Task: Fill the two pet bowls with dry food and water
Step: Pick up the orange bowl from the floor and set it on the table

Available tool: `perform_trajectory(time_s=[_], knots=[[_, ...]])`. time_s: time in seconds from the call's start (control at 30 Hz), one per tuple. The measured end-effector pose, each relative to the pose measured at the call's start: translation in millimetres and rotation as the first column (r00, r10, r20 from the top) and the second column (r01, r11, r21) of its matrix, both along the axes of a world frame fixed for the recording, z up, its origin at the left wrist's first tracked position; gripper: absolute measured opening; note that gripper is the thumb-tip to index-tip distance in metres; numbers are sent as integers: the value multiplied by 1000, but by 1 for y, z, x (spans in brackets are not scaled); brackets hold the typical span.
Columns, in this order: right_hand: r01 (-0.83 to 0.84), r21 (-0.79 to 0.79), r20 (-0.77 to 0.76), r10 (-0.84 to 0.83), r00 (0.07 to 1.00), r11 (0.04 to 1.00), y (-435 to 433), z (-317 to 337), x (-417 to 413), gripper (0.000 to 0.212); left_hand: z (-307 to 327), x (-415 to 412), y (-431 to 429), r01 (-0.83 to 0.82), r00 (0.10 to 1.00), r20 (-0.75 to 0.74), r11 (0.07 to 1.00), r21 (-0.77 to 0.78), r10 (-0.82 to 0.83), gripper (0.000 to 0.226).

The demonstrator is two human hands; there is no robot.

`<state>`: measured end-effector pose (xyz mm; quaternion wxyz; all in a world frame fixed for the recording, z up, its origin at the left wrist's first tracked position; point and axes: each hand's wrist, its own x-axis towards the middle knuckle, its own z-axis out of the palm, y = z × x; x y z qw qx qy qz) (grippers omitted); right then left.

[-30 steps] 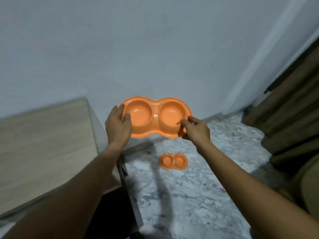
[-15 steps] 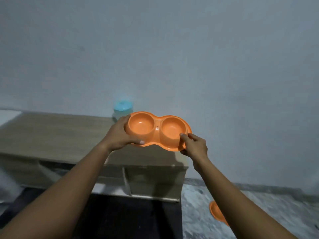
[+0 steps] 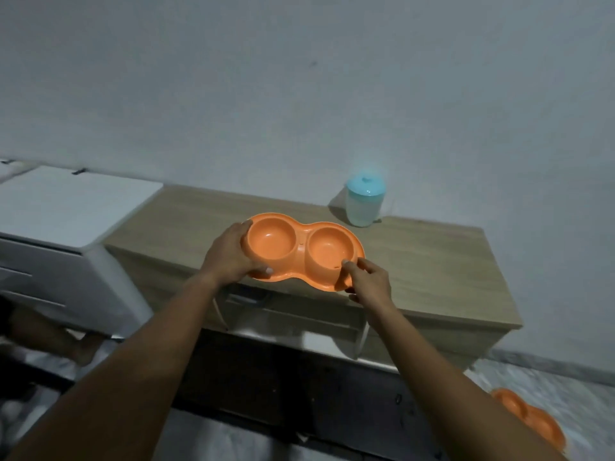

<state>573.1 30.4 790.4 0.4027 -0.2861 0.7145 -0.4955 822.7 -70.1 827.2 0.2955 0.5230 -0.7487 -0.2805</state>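
Note:
An orange double pet bowl (image 3: 301, 249) with two round empty wells is held at the front edge of a low wooden cabinet top (image 3: 429, 257). My left hand (image 3: 229, 256) grips its left end, thumb under the front rim. My right hand (image 3: 369, 279) pinches the right front rim. I cannot tell whether the bowl rests on the wood or hovers just above it. A second orange double bowl (image 3: 532, 419) lies on the marble floor at the lower right, partly hidden by my right forearm.
A translucent container with a teal lid (image 3: 364, 202) stands at the back of the cabinet by the wall. A white drawer unit (image 3: 66, 227) adjoins the cabinet on the left. A bare foot (image 3: 85, 349) shows at lower left.
The view swung left from the marble floor to the cabinet. Both hands carried the bowl along and lowered it onto or just over the cabinet's front edge.

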Motion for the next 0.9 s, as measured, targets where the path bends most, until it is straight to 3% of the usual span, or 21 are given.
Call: perform_trajectory(time_s=[0.2, 0.57, 0.77, 0.9], knots=[[19, 86, -103, -10, 995, 996, -45, -8, 13, 58, -28, 6, -53, 48, 998, -29, 999, 0, -48, 101], [130, 217, -79, -115, 990, 968, -170, -76, -9, 60, -110, -28, -169, 30, 999, 12, 986, 166, -32, 99], [216, 205, -180, -180, 967, 955, -200, -103, -24, 44, -144, -52, -214, 58, 995, 63, 979, 195, -71, 108], [243, 222, -201, -199, 959, 944, -207, -115, -22, 56, -157, -56, -225, 61, 994, 70, 975, 215, -78, 115]])
